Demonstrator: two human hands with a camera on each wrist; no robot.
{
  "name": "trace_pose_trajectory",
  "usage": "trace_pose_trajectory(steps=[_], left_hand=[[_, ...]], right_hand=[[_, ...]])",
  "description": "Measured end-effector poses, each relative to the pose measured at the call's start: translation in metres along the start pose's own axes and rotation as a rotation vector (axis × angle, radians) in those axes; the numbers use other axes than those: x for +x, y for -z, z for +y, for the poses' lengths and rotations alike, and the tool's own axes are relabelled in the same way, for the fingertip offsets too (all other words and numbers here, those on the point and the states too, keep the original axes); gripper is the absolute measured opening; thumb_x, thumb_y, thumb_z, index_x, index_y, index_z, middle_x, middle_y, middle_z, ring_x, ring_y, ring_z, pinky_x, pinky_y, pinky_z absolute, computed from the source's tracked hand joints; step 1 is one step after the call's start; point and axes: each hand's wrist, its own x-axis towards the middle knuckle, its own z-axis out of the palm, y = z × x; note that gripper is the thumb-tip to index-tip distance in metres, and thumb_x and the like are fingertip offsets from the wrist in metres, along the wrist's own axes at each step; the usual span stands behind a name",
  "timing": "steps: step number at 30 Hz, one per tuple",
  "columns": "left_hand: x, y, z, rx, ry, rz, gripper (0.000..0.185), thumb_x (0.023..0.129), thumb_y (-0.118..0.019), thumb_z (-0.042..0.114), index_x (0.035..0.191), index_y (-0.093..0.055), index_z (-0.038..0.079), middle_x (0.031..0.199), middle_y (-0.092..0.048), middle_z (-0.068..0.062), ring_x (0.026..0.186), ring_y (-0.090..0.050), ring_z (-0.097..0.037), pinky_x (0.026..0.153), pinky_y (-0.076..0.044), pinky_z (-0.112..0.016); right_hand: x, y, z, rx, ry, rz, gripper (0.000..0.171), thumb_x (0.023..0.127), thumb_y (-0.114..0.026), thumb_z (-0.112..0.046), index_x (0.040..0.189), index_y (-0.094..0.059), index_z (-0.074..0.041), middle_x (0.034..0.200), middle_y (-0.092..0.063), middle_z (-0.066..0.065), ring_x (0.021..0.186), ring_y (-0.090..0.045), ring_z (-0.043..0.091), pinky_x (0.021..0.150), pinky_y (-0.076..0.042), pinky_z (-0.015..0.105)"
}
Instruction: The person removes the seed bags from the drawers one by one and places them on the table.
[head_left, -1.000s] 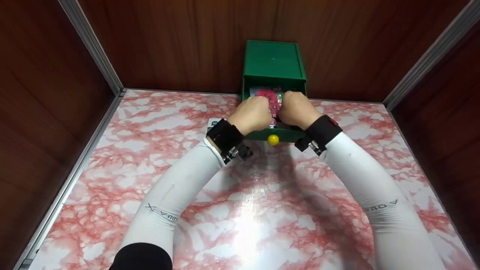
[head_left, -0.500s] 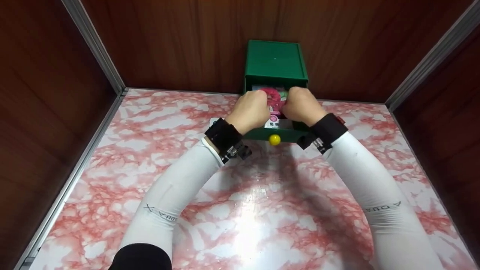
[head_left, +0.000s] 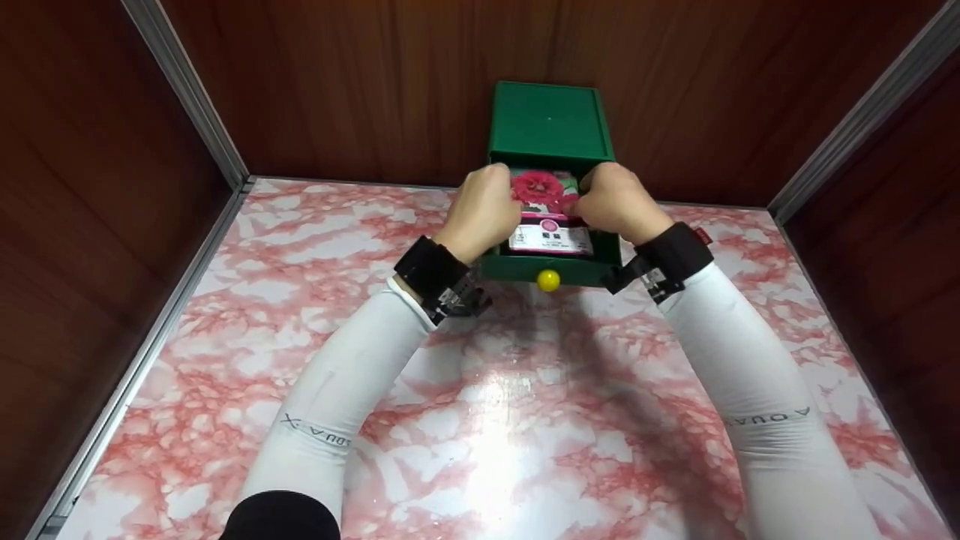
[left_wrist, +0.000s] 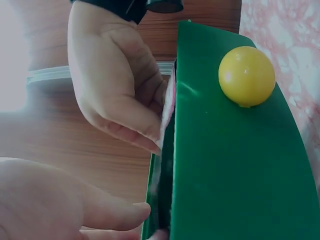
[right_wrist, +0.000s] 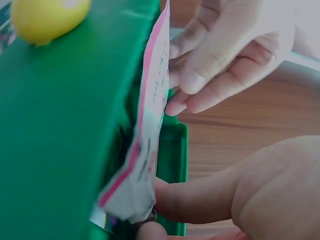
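A flat packet with a pink flower picture (head_left: 540,187) lies in the pulled-out green drawer (head_left: 517,268). In front of it shows a white printed strip with a pink circle (head_left: 551,237); I cannot tell whether this belongs to the same packet. My left hand (head_left: 484,206) holds the packet's left side, fingers curled. My right hand (head_left: 622,199) is at its right side. Up close in the right wrist view, my right thumb and a fingertip pinch a corner of the white, pink-edged packet (right_wrist: 150,100). A yellow ball knob (head_left: 548,280) sits on the drawer front.
The green box (head_left: 549,120) that houses the drawer stands against the brown wood-grain back wall (head_left: 360,90). Similar panels with metal corner strips flank both sides. The tabletop (head_left: 300,285) has a red and white marbled pattern.
Both hands have moved apart and slightly back toward the box. The flower picture and white strip between them have come into fuller view. The drawer has stayed pulled out.
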Motion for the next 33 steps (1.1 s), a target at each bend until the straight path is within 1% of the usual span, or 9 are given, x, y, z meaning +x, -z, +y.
trace_pose_trajectory(steps=[2, 4, 7, 9, 11, 18, 24, 29, 33], left_hand=[[0.0, 0.001, -0.003, -0.022, 0.005, 0.017, 0.017, 0.104, -0.07, 0.007, 0.12, -0.072, 0.001, 0.119, -0.074, -0.013, 0.111, -0.069, -0.025, 0.097, -0.057, -0.037], [0.0, 0.001, -0.007, -0.056, 0.002, 0.029, 0.025, 0.104, -0.071, 0.007, 0.128, -0.073, 0.0, 0.129, -0.075, -0.013, 0.121, -0.069, -0.026, 0.104, -0.057, -0.038], [-0.003, 0.001, -0.012, -0.126, -0.003, 0.05, 0.027, 0.104, -0.074, 0.008, 0.13, -0.073, -0.001, 0.128, -0.075, -0.014, 0.117, -0.07, -0.026, 0.102, -0.057, -0.036], [-0.005, 0.001, -0.016, -0.184, 0.005, 0.06, 0.027, 0.104, -0.077, 0.008, 0.129, -0.072, -0.001, 0.126, -0.074, -0.014, 0.112, -0.071, -0.025, 0.097, -0.058, -0.035], [-0.008, 0.002, -0.018, -0.243, 0.019, 0.068, 0.03, 0.102, -0.079, 0.008, 0.129, -0.071, -0.001, 0.125, -0.073, -0.015, 0.108, -0.072, -0.024, 0.094, -0.058, -0.034], [-0.017, 0.005, -0.027, -0.426, 0.027, 0.09, 0.042, 0.099, -0.084, 0.007, 0.134, -0.065, -0.003, 0.128, -0.069, -0.017, 0.106, -0.075, -0.025, 0.091, -0.062, -0.034], [-0.018, 0.01, -0.038, -0.546, -0.001, 0.093, 0.04, 0.096, -0.085, 0.002, 0.132, -0.07, -0.005, 0.123, -0.075, -0.018, 0.107, -0.075, -0.025, 0.094, -0.063, -0.033], [-0.021, 0.017, -0.048, -0.614, 0.027, 0.097, 0.041, 0.095, -0.085, 0.001, 0.134, -0.075, -0.005, 0.118, -0.078, -0.017, 0.105, -0.075, -0.023, 0.085, -0.067, -0.035], [-0.026, 0.024, -0.056, -0.634, 0.026, 0.091, 0.041, 0.096, -0.084, 0.002, 0.136, -0.075, -0.004, 0.118, -0.077, -0.017, 0.104, -0.075, -0.024, 0.078, -0.068, -0.037]], right_hand=[[-0.002, 0.003, 0.0, 0.047, -0.019, -0.032, 0.028, 0.104, -0.08, -0.027, 0.104, -0.077, 0.002, 0.082, -0.05, 0.007, 0.077, -0.053, 0.025, 0.061, -0.047, 0.03], [-0.005, 0.005, 0.0, 0.096, -0.035, -0.056, 0.036, 0.105, -0.081, -0.027, 0.123, -0.077, 0.005, 0.097, -0.06, 0.012, 0.081, -0.058, 0.025, 0.065, -0.052, 0.029], [-0.009, 0.006, 0.002, 0.152, -0.039, -0.072, 0.046, 0.106, -0.081, -0.026, 0.137, -0.072, 0.006, 0.121, -0.067, 0.02, 0.085, -0.062, 0.026, 0.071, -0.058, 0.027], [-0.012, 0.006, 0.004, 0.2, -0.042, -0.079, 0.054, 0.106, -0.08, -0.025, 0.146, -0.066, 0.007, 0.138, -0.065, 0.024, 0.091, -0.065, 0.027, 0.076, -0.06, 0.027], [-0.014, 0.005, 0.005, 0.255, -0.05, -0.084, 0.059, 0.106, -0.081, -0.025, 0.151, -0.062, 0.008, 0.145, -0.063, 0.024, 0.097, -0.066, 0.028, 0.078, -0.062, 0.026], [-0.026, 0.0, 0.011, 0.446, -0.052, -0.051, 0.069, 0.106, -0.08, -0.026, 0.158, -0.052, 0.008, 0.147, -0.058, 0.022, 0.112, -0.063, 0.03, 0.083, -0.063, 0.025], [-0.038, -0.005, 0.003, 0.47, -0.029, -0.031, 0.069, 0.107, -0.079, -0.029, 0.159, -0.05, 0.005, 0.149, -0.059, 0.02, 0.115, -0.064, 0.031, 0.091, -0.064, 0.03], [-0.048, -0.01, -0.009, 0.439, -0.002, -0.042, 0.077, 0.109, -0.076, -0.032, 0.168, -0.041, 0.002, 0.149, -0.06, 0.018, 0.105, -0.062, 0.027, 0.081, -0.062, 0.027], [-0.053, -0.017, -0.019, 0.451, 0.022, -0.044, 0.079, 0.109, -0.075, -0.029, 0.172, -0.036, -0.001, 0.136, -0.064, 0.017, 0.097, -0.062, 0.025, 0.07, -0.059, 0.025]])
